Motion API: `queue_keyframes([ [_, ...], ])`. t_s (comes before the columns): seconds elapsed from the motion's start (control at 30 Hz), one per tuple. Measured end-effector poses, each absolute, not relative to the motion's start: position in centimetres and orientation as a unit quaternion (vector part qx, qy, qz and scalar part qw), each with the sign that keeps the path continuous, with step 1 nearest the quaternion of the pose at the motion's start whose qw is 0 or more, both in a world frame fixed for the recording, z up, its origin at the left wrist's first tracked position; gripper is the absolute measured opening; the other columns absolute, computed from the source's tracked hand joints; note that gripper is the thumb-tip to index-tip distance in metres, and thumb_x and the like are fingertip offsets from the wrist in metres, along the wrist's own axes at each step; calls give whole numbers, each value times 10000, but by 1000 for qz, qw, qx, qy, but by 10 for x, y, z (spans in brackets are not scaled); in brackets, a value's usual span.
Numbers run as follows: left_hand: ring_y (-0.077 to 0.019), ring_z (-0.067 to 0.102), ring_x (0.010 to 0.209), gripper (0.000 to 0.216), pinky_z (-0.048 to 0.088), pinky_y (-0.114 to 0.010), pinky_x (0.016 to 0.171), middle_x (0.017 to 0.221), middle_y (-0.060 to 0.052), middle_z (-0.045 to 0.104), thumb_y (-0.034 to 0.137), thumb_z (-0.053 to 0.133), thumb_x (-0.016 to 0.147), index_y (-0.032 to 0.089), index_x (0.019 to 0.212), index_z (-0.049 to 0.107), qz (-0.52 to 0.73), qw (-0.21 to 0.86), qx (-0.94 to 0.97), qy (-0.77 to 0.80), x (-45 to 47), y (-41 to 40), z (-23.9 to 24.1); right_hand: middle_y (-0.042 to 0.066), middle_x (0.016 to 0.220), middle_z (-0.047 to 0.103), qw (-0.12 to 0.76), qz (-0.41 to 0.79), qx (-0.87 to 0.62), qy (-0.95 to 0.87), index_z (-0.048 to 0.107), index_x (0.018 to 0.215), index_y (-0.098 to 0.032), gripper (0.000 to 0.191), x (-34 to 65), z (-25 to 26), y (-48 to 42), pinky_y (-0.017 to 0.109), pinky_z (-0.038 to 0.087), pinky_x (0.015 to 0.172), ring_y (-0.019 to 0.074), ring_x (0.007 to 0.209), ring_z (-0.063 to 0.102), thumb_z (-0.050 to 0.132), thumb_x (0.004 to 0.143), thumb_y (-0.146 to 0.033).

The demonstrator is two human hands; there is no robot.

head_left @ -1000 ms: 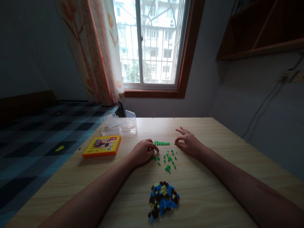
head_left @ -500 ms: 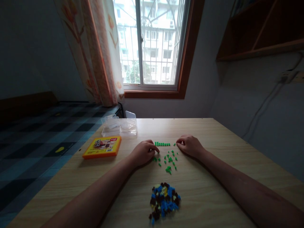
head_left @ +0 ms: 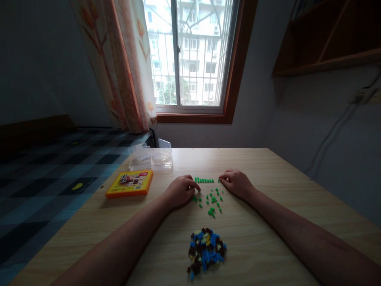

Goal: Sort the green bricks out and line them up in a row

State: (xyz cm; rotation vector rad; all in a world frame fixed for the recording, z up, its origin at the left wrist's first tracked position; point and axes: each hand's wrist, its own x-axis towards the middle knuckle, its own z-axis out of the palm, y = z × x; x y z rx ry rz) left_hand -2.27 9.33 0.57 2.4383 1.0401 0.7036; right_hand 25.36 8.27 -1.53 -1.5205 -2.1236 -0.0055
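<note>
A dim room with a bright barred window (head_left: 196,51) and a patterned curtain (head_left: 119,63) to its left lies behind a pale wooden table (head_left: 282,190), seen from the single head camera. Taking the short row of green bricks (head_left: 204,180) as the landmark: it lies flat on the table in a straight line running left to right, roughly at the middle of the tabletop. The left hand (head_left: 179,190) rests on the table just left of the row, fingers curled inward, its fingertips at the row's left end; whether it pinches a brick cannot be told. The right hand (head_left: 236,183) rests just right of the row, fingers bent and drawn together, its fingertips close to a lone green piece at the row's right end; whether it grips that piece cannot be told either. Just on the near side of the row, between the two hands, loose green bricks (head_left: 212,200) lie scattered. Further toward the camera, well apart from the row, sits a pile of mixed bricks (head_left: 206,250) in blue, brown, yellow and black. Left of the row, past the left hand, an orange and yellow box (head_left: 129,183) lies flat, and beyond that box, toward the window, stands a clear plastic container (head_left: 151,158) near the table's far left edge.
</note>
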Motion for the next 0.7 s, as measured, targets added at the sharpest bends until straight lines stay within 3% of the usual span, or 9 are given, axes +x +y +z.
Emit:
queue_keyframes([
  [0.7, -122, 595, 721, 338, 479, -216, 716, 860, -25, 651, 69, 526, 746, 233, 849, 804, 248, 193, 871, 378, -22, 92, 8, 9, 849, 722, 261, 14, -539, -801, 786, 876, -262, 192, 248, -16, 83, 247, 424, 667, 139, 718, 621, 611, 894, -341],
])
